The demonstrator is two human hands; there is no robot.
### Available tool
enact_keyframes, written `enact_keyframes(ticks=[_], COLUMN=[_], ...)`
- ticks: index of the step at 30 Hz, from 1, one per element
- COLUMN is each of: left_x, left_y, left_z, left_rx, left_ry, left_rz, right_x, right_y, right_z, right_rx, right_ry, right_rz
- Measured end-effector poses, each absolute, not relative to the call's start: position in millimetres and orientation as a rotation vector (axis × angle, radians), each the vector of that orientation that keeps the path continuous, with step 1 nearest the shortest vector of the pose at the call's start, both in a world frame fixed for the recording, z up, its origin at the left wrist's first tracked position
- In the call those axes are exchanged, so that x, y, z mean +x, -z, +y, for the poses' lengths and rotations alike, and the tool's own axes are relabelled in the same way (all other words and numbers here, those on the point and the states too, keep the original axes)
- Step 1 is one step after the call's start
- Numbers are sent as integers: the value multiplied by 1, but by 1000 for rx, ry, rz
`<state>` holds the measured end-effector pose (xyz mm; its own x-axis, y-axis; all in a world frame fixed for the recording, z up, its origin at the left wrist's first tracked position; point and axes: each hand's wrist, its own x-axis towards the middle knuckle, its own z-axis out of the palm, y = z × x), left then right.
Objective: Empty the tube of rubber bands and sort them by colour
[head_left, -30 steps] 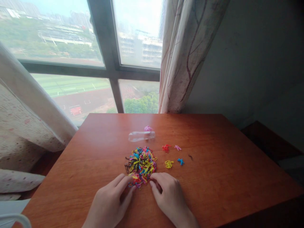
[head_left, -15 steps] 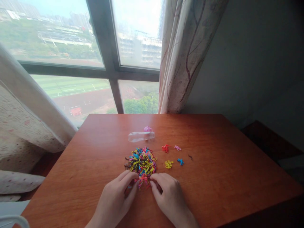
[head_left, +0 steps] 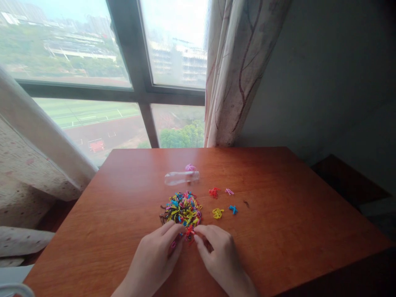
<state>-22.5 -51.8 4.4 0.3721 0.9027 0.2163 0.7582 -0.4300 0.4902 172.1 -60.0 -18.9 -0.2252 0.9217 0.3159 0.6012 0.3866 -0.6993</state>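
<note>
A heap of small, many-coloured rubber bands lies on the wooden table in front of me. At its near edge, my left hand and my right hand face each other, fingertips pinched. Between them are some red rubber bands, gripped from both sides. A few pink bands show under my left fingers. Right of the heap sit small sorted groups: red bands, pink bands, yellow bands, blue bands and a dark band or two.
Behind the heap a clear plastic bottle lies on its side, with a pink object just beyond it. The brown table runs back to a window and a curtain. A white curved item is at lower left.
My left fingertips have moved slightly right, closer to my right hand. The red bands between them now look more bunched together. The whole view has shifted a little.
</note>
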Motion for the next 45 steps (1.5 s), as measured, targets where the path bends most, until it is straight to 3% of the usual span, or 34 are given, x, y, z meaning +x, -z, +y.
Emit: enact_keyframes(ticks=[28,45], left_x=[-26,-15], left_y=[-4,-7], left_z=[-54,-50], left_rx=[2378,2482], left_ry=[-884,-823], left_rz=[1485,1479], right_x=[172,173], right_y=[16,13], right_z=[-57,-57], right_rx=[-1335,-1345], right_ry=[-648,-664], right_rz=[-1811,-1776])
